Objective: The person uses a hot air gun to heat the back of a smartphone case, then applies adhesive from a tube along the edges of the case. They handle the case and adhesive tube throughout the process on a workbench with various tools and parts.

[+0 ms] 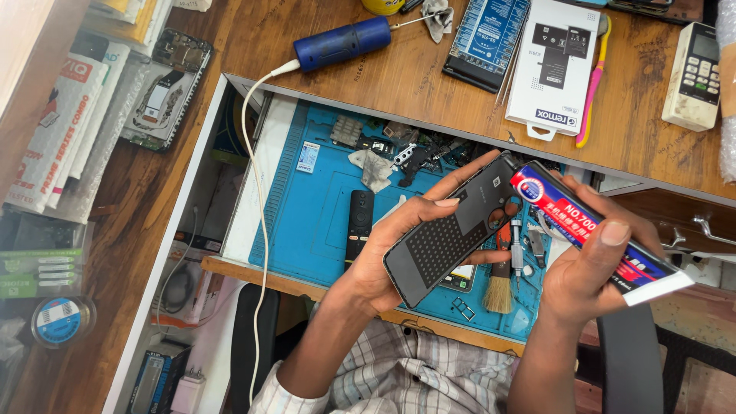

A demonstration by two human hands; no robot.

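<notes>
My left hand (383,245) grips a dark phone back panel (452,230), tilted, with its inner side facing up. My right hand (590,268) is wrapped around a red, white and blue glue tube (583,222). The tube's nozzle end touches the panel's upper right corner. Both hands hover above a blue work mat (314,207) lying in an open drawer.
On the mat lie a black remote (359,222), a small brush (500,291), cloth scraps and small phone parts. The wooden desk above holds a blue cylindrical tool (341,42) with a white cable, boxed batteries (553,61), a pink toothbrush and a white remote (694,73). Opened phones lie at the left.
</notes>
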